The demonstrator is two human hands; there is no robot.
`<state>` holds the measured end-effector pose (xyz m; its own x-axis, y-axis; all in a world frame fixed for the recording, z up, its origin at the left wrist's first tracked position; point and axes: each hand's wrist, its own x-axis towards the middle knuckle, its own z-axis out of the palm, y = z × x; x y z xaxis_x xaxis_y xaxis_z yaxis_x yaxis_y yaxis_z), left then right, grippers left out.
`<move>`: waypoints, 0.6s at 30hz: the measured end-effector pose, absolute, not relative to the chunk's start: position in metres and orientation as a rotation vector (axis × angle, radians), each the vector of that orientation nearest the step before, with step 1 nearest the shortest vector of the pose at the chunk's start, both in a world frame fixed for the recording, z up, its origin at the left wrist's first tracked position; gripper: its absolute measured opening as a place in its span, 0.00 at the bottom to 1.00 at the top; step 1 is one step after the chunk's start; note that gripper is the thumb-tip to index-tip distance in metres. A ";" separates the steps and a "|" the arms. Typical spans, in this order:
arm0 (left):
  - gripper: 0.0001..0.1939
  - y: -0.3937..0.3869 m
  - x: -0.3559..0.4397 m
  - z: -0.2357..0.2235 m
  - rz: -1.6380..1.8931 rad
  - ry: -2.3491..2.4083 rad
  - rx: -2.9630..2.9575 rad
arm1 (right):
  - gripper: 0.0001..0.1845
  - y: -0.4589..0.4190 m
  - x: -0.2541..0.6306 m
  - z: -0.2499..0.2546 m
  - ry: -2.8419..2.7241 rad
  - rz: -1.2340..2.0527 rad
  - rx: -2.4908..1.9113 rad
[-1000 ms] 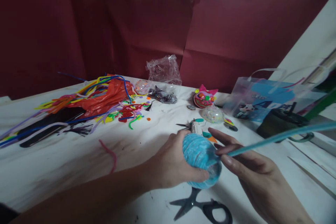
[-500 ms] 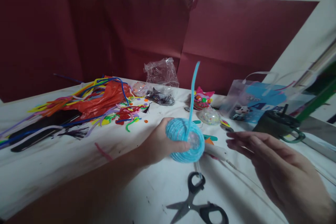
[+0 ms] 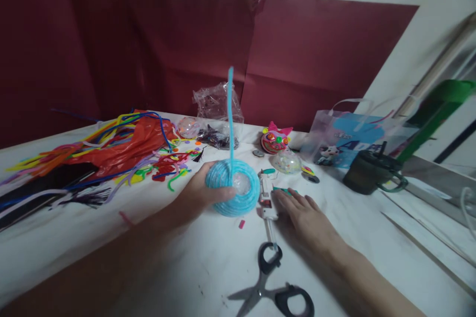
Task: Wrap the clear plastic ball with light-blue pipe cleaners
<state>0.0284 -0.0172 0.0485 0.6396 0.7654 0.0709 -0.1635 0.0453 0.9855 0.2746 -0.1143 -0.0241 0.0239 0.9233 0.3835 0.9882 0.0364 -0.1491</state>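
My left hand [image 3: 199,188] grips the blue wrapped ball [image 3: 243,206] from its left side, thumb laid across the front toward the clear patch [image 3: 241,184] in the coils, with the other fingers mostly hidden behind it. A fuzzy blue strand [image 3: 230,109] stands almost straight up from the wrapping, just past my thumb tip.

My right hand [image 3: 305,215] is palm down, fingers stretched out and uncurled, tips at a green strip [image 3: 284,190]; I can't tell whether they press on it. Between that hand and the ball lies a white glue gun [image 3: 266,185], its clear stick [image 3: 271,232] running back to one handle loop of the scissors [image 3: 262,287], which lie with blades parted on the white surface [image 3: 208,257]. A small pink piece [image 3: 241,224] sits just below the ball.

Farther back are a pink decorated head [image 3: 275,139], a speckled clear dome [image 3: 287,162] and, to the right, a dark mug [image 3: 364,173].
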 end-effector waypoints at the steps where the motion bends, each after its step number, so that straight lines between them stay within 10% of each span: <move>1: 0.36 -0.016 0.027 0.045 0.766 0.561 1.335 | 0.20 -0.112 0.274 -0.027 -1.966 -0.279 -1.973; 18: 0.38 -0.023 0.026 0.032 0.681 0.560 1.362 | 0.16 -0.133 0.296 0.005 -1.310 -0.205 -1.973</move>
